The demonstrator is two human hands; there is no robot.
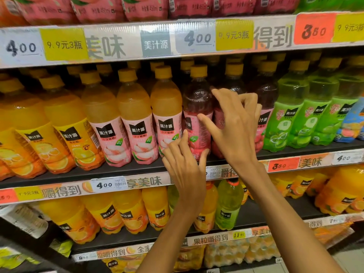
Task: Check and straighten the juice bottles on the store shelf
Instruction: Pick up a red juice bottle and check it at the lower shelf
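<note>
The red juice bottle point(197, 113) stands at the front edge of the middle shelf point(122, 171), between the peach bottles point(136, 119) on its left and more red bottles point(264, 107) on its right. It looks full, so I judge it fairly heavy for its size, with thin plastic walls that would give a little under a squeeze and a glossy label sleeve that may slide in the fingers. The firmest places to hold should be the base and the shoulder below the yellow cap.

The left hand point(184, 164) has its grip low on the bottle, thumb and fingers curled round the base at the shelf edge. The right hand point(234, 123) is spread loosely, thumb touching the label; its fingers arch over the neighbouring red bottle, closed on nothing I can make out. The bottle thus sits above the left grip and left of the right palm.
</note>
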